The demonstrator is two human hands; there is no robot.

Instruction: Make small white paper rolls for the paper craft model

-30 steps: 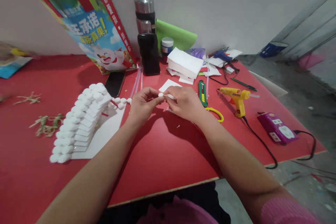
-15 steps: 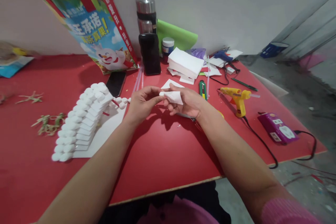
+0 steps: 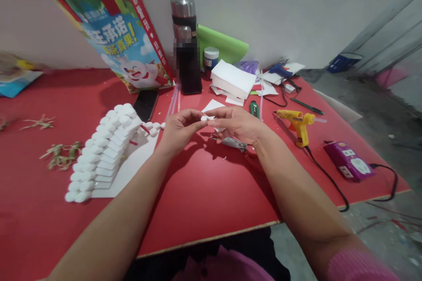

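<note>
A small white piece [image 3: 207, 118], rolled at its left end, is pinched between both hands above the red table [image 3: 204, 193]. My left hand [image 3: 180, 129] grips its left end with thumb and fingers. From the right, my right hand [image 3: 237, 124] closes on the same piece and hides much of it. Scissors [image 3: 234, 142] lie under my right hand. At the left stands a curved stepped model [image 3: 108, 153] of white card with round white pads along its edge. White paper [image 3: 214, 105] lies just behind the hands.
A yellow glue gun [image 3: 300, 125], a purple power box [image 3: 350, 160] and a green cutter [image 3: 254, 109] are on the right. Behind are a paper stack [image 3: 233, 79], a flask [image 3: 183, 9], an upright phone [image 3: 189, 70] and a printed bag [image 3: 125, 48]. Another phone [image 3: 145, 104] lies flat.
My right hand has turned over and its fingers have closed on the white piece, whose loose flap is now mostly covered. More of the scissors shows. My left hand has barely moved.
</note>
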